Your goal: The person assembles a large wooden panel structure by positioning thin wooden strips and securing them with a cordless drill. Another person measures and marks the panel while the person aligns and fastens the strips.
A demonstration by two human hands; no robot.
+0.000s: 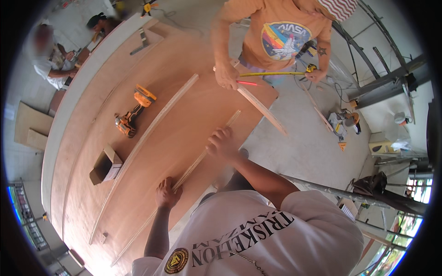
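Observation:
A long thin wooden strip lies slantwise over a broad brown wooden panel. My left hand is closed on this strip at about its middle. Farther up the same strip, my right hand has its fingers curled over it, slightly blurred. A second, wider wooden strip lies to the left, roughly alongside. Across the panel, a co-worker in an orange shirt holds a short wooden batten, a red pencil and a yellow tape measure.
On the panel rest an orange and black cordless drill, an opened cardboard box and a dark square. A power saw stands on the floor at right. Metal tubes run behind my right arm. Two other people are at far left.

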